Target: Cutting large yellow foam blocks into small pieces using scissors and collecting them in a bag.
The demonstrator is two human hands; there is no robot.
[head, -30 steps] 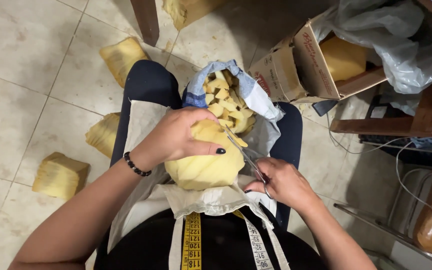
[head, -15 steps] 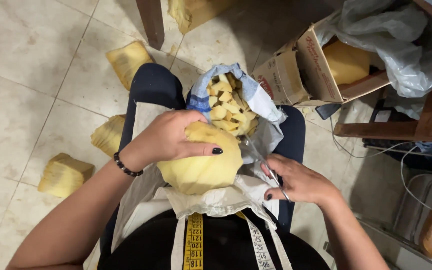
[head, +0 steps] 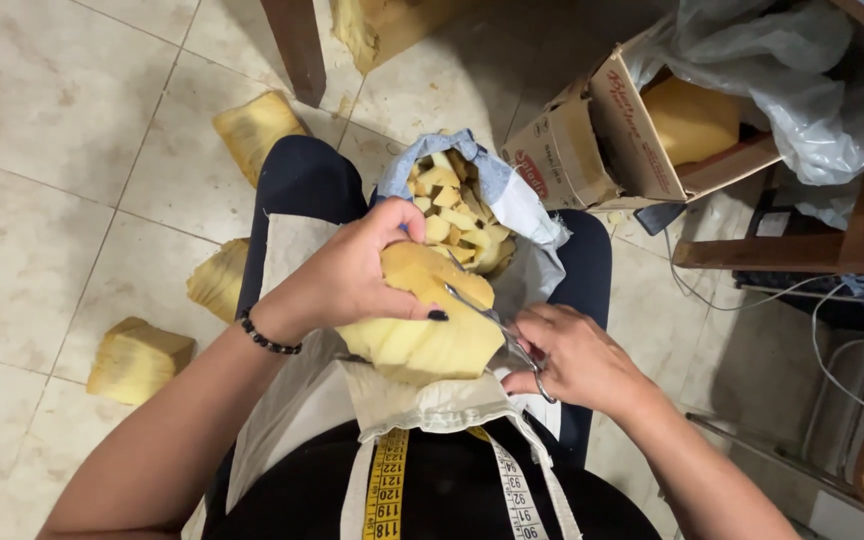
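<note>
My left hand grips a big yellow foam block over my lap, fingers curled over its top. My right hand holds metal scissors, whose blades lie against the foam's right side. Just beyond the block, an open cloth bag on my knees holds several small cut foam cubes. A yellow tape measure hangs from my neck over a pale apron.
Foam chunks lie on the tiled floor at the left. A cardboard box with foam inside stands at the right, next to a plastic bag and wooden furniture. A chair leg rises ahead.
My left hand has turned the foam block and shifted its grip upward. The scissors' blades have moved onto the block's right side again.
</note>
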